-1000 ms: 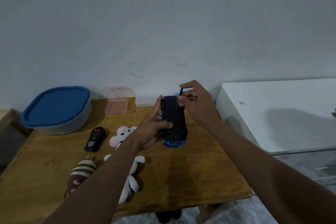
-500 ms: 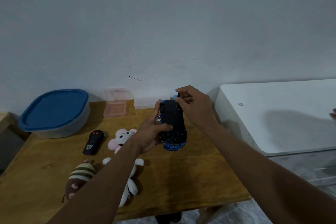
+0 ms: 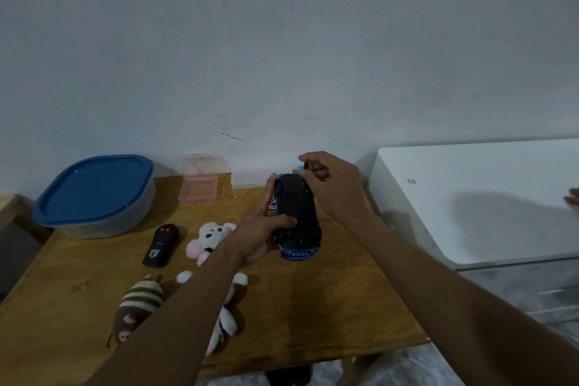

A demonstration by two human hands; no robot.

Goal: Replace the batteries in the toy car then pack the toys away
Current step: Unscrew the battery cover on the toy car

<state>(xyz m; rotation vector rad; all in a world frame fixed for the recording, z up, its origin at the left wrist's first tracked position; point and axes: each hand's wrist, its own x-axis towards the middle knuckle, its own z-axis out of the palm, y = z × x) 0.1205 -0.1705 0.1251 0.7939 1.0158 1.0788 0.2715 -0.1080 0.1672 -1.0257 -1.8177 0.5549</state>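
Right hand (image 3: 332, 185) has dropped lower than it was a second ago. Back then the thin dark tool (image 3: 305, 166) poked up clear above the knuckles. Now the fingers are bunched down over it at the far end of the toy car (image 3: 297, 213) and only a sliver shows. The car has barely shifted.

Left to right, then. Far left on the wooden table (image 3: 329, 307) sits a clear tub with a blue lid (image 3: 94, 191), lid on, back near the wall. Just right of it and nearer the camera, a black remote (image 3: 160, 244) with two red buttons lies flat. Closer to the front edge there's a brown plush with a striped top (image 3: 138, 307), lying on its side. Back against the wall is a small see-through pink box (image 3: 199, 180). Next comes a pink-and-white plush (image 3: 210, 240) just beside the remote, and a white plush (image 3: 230, 320) half hidden under the left forearm.

Left hand (image 3: 263, 235) is wrapped round the car from its left side, thumb running up along the edge and fingers curled onto the underside. The car is held upside down over the middle of the table, black belly facing up at the camera and the blue bumper end pointing toward the camera.

The right hand's fingers and thumb are pinched tight on the tool. It's probably a screwdriver, but it's too buried in the fingers to be sure.

Far right, just beside the table, is a white cabinet top (image 3: 470, 197).
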